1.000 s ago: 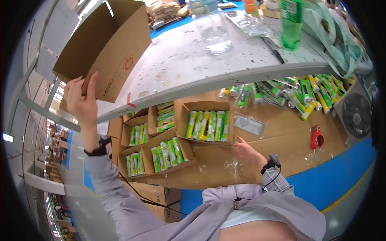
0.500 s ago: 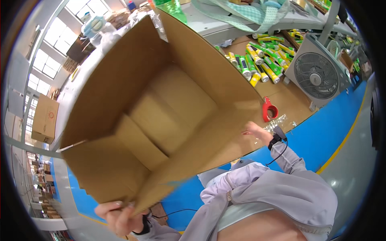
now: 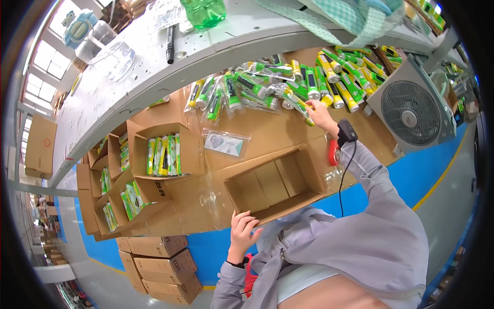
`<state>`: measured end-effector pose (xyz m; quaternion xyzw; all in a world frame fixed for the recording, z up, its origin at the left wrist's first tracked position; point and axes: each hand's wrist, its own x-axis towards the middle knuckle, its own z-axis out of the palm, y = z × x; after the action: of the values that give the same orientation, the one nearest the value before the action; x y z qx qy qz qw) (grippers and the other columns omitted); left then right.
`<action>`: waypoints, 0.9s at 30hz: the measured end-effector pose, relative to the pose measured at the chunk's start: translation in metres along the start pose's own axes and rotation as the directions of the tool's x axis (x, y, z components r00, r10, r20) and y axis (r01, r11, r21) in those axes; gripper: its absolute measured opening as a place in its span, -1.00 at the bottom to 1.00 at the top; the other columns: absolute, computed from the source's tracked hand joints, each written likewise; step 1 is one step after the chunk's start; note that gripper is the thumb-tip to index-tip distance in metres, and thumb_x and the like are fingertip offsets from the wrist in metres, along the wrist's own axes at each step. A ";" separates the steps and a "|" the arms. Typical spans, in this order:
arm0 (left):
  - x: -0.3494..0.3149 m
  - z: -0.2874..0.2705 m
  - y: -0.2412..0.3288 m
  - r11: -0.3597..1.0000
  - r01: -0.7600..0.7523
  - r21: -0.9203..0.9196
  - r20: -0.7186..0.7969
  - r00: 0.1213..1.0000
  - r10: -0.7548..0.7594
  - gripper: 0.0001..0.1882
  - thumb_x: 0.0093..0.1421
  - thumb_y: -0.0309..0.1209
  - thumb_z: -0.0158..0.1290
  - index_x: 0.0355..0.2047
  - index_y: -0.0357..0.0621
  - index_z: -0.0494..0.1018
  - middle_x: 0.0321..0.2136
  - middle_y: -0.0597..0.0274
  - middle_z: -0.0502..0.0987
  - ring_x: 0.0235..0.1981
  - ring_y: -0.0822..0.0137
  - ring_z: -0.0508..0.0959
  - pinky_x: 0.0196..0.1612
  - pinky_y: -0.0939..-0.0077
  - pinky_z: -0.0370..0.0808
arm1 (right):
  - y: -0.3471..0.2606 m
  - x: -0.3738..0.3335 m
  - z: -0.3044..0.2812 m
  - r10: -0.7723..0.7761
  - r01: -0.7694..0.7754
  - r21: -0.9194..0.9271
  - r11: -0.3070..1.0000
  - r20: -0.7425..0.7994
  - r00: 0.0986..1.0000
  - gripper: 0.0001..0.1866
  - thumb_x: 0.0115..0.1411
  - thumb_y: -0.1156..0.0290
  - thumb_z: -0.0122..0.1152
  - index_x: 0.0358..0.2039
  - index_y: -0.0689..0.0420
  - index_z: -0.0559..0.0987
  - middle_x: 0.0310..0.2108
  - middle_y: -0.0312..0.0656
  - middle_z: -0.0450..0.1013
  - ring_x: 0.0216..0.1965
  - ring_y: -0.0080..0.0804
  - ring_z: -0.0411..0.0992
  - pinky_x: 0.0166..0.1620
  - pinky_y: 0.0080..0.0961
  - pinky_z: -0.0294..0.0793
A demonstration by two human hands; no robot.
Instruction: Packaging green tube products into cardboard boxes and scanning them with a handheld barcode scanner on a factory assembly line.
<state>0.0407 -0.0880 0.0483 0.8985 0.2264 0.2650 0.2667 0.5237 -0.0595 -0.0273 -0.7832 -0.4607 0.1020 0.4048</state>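
An open, empty cardboard box (image 3: 278, 177) sits at the table's near edge, in front of my body. My left hand (image 3: 242, 234) has its fingers curled at the box's near left corner. Farther out, my right hand (image 3: 323, 117) pinches a green and yellow flashlight (image 3: 297, 104) in a clear bag, at the front of a heap of similar flashlights (image 3: 252, 85). Some in the heap are bagged; others, toward the right, look loose. A red tape dispenser (image 3: 334, 152) lies just right of the box, below my right forearm.
Open cartons (image 3: 198, 154) of upright flashlights stand on the table's left. A flat clear packet (image 3: 225, 142) lies between them and the heap. A grey shelf (image 3: 149, 77) overhangs the far side, a box fan (image 3: 411, 103) stands right, and closed cartons (image 3: 167, 268) are stacked below left.
The box has come down from close in front of me onto the table, its opening up. My right hand has moved away to the flashlights; my left hand has shifted right with the box.
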 end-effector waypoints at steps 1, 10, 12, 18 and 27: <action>0.002 -0.004 0.004 0.998 0.018 0.056 -0.040 0.999 -0.016 -0.82 -0.07 -0.32 0.16 -0.44 -0.09 0.51 -0.36 0.29 0.48 -0.13 0.16 0.44 0.12 -0.07 0.23 | 0.004 0.016 0.007 -0.044 0.043 -0.087 0.995 -0.009 0.999 -0.62 0.10 0.34 0.11 -0.11 0.30 0.43 -0.21 0.05 0.42 -0.12 -0.09 0.39 -0.05 -0.33 0.38; -0.007 -0.019 0.030 0.936 0.318 0.153 -0.241 0.930 -0.277 -0.84 -0.03 -0.44 0.07 -0.38 -0.10 0.51 -0.32 0.20 0.46 -0.11 0.08 0.42 0.07 0.02 0.27 | 0.002 0.090 0.023 0.353 -0.258 -0.264 0.929 0.429 0.831 -0.33 -0.26 0.01 0.38 -0.22 0.26 0.49 -0.31 0.00 0.47 -0.25 -0.20 0.46 -0.18 -0.41 0.45; -0.007 -0.014 0.030 0.928 0.339 0.152 -0.245 0.923 -0.297 -0.84 -0.03 -0.46 0.06 -0.38 -0.11 0.50 -0.33 0.19 0.45 -0.12 0.07 0.42 0.06 0.03 0.28 | 0.011 0.075 0.028 0.190 -0.128 -0.167 0.978 0.440 0.878 -0.43 -0.32 0.09 0.41 -0.38 0.26 0.47 -0.41 -0.04 0.48 -0.38 -0.27 0.44 -0.28 -0.45 0.43; 0.025 -0.008 0.023 0.925 0.363 0.117 -0.283 0.905 -0.319 -0.75 0.00 -0.51 0.08 -0.26 -0.16 0.46 -0.26 0.10 0.40 -0.14 0.04 0.42 0.05 0.08 0.30 | -0.013 0.027 0.010 0.087 -0.190 0.350 0.917 0.290 0.953 -0.53 -0.16 0.42 0.35 -0.18 0.21 0.46 -0.35 -0.31 0.46 -0.33 -0.52 0.40 -0.23 -0.51 0.41; 0.061 -0.004 -0.037 0.549 0.759 -0.350 0.248 0.640 -0.727 -0.51 0.17 -0.40 -0.02 0.09 -0.30 0.20 -0.12 -0.13 0.49 -0.08 0.13 0.50 -0.04 0.36 0.41 | -0.174 -0.030 -0.122 -0.208 -0.012 0.400 0.916 0.502 0.840 -0.54 -0.20 0.44 0.45 -0.25 0.20 0.46 -0.34 -0.36 0.46 -0.36 -0.54 0.44 -0.24 -0.53 0.44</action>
<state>0.0743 -0.0251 0.0504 0.6464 0.5116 0.1363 0.5495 0.4607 -0.1064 0.1720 -0.6026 -0.5659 0.3836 0.4118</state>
